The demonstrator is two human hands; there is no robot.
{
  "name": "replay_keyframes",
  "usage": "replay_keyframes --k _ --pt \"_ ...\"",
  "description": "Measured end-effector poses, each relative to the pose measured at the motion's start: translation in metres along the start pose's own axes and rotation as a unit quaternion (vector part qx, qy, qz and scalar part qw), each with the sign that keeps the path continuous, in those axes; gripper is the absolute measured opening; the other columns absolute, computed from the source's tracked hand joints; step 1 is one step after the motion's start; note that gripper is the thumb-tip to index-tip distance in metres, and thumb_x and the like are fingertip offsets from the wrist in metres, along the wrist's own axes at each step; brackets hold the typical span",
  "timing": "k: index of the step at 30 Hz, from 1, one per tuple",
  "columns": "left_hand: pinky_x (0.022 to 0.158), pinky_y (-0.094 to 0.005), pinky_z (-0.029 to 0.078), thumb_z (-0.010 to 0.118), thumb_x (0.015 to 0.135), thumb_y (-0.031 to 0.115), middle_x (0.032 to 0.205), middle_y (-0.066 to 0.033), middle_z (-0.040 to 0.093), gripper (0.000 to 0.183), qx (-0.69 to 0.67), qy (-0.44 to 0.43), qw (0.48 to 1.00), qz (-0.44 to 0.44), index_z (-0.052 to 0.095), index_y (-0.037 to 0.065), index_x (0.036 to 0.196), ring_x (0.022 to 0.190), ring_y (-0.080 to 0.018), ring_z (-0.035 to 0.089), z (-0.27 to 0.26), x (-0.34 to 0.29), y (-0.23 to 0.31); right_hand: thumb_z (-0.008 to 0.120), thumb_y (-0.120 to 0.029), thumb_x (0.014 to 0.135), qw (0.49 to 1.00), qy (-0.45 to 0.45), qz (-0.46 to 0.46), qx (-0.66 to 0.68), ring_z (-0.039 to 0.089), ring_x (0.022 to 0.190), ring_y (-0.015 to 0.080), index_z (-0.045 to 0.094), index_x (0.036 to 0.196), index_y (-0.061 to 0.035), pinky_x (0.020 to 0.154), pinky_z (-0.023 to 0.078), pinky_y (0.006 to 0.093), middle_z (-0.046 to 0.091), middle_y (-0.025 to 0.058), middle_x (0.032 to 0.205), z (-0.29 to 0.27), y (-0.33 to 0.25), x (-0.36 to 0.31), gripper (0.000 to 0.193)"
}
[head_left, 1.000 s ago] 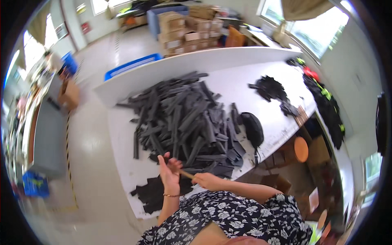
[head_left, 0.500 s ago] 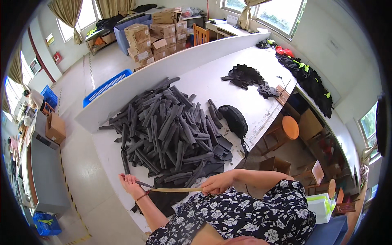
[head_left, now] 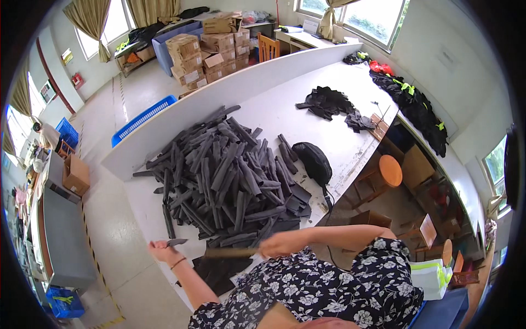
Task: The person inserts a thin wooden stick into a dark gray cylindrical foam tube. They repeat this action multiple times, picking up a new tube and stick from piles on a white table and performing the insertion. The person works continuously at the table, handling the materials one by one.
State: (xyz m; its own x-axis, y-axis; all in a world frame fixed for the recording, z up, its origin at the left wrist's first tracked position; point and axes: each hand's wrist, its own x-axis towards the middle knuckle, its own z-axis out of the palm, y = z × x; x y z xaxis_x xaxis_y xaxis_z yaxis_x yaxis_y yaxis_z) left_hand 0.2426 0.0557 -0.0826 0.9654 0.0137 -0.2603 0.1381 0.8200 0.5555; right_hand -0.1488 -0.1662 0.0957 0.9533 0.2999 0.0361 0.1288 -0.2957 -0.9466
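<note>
My left hand (head_left: 164, 251) is closed on a small dark grey fabric piece (head_left: 177, 242), whose pointed end sticks out to the right. In my right hand (head_left: 280, 244) is a flat, light wooden stick (head_left: 230, 253), blurred by motion and pointing left. A gap lies between the stick's tip and the fabric piece. Just beyond both hands rises a large pile of dark grey, narrow rolled fabric pieces (head_left: 224, 170) on the white table (head_left: 274, 104). Flat black fabric (head_left: 219, 272) lies below the stick, by the table's near edge.
A black pouch (head_left: 312, 162) with a strap sits right of the pile. Farther back lies a heap of black fabric (head_left: 327, 102). A low white partition (head_left: 219, 88) runs along the table's far side. An orange stool (head_left: 389, 171) stands at the right.
My left hand has moved left with the fabric piece, away from the stick, which it met before. My right hand has shifted slightly left with the stick.
</note>
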Motion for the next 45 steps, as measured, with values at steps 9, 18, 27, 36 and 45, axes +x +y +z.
replay_keyframes --k 9,18,27,36,45 --pt "0.038 -0.0209 0.025 0.051 0.098 0.029 0.057 0.0057 0.030 0.023 0.097 -0.065 0.973 -0.201 0.045 0.011 0.084 0.045 -0.0041 0.029 0.084 -0.168 -0.070 0.065 -0.030 0.091 0.957 0.259 0.067 -0.110 0.058 0.078 0.0436 0.048 0.106 -0.0030 0.065 0.045 0.0435 0.060 0.0242 0.083 0.037 0.079 0.099 0.035" --pt "0.050 -0.0170 0.035 0.049 0.098 0.026 0.069 0.0025 0.045 0.024 0.181 -0.145 0.967 -0.104 0.057 0.003 0.097 0.057 -0.0047 0.042 0.091 -0.121 -0.002 0.072 -0.025 0.087 0.968 0.239 0.077 -0.004 0.057 0.079 0.0178 0.060 0.100 -0.0007 0.075 0.046 0.0339 0.062 0.0127 0.082 0.016 0.016 0.057 0.030" --pt "0.074 -0.0198 0.046 0.063 0.093 0.009 0.088 0.0008 0.065 0.012 0.354 -0.393 0.833 -0.164 0.066 -0.001 0.098 0.082 -0.0054 0.058 0.109 -0.215 -0.019 0.075 -0.018 0.084 0.881 0.398 0.178 0.185 0.043 0.058 0.0025 0.055 0.085 -0.0053 0.048 0.032 0.0212 0.048 -0.0064 0.068 -0.023 0.022 0.096 0.024" --pt "0.077 -0.0223 0.048 0.063 0.093 0.011 0.089 0.0019 0.063 0.012 0.382 -0.381 0.836 -0.100 0.064 0.001 0.100 0.086 -0.0054 0.056 0.082 -0.205 -0.022 0.064 -0.017 0.091 0.828 0.461 0.151 0.282 0.034 0.046 0.0008 0.058 0.096 -0.0062 0.041 0.024 0.0191 0.043 -0.0087 0.063 -0.011 0.027 0.110 0.013" --pt "0.076 -0.0214 0.043 0.069 0.089 0.015 0.090 0.0029 0.058 0.017 0.344 -0.405 0.844 -0.072 0.060 0.003 0.097 0.086 -0.0061 0.052 0.078 -0.194 -0.009 0.057 -0.017 0.097 0.904 0.313 0.144 0.254 0.031 0.047 0.0003 0.054 0.093 -0.0079 0.042 0.023 0.0187 0.040 -0.0086 0.063 -0.002 0.042 0.122 0.010"
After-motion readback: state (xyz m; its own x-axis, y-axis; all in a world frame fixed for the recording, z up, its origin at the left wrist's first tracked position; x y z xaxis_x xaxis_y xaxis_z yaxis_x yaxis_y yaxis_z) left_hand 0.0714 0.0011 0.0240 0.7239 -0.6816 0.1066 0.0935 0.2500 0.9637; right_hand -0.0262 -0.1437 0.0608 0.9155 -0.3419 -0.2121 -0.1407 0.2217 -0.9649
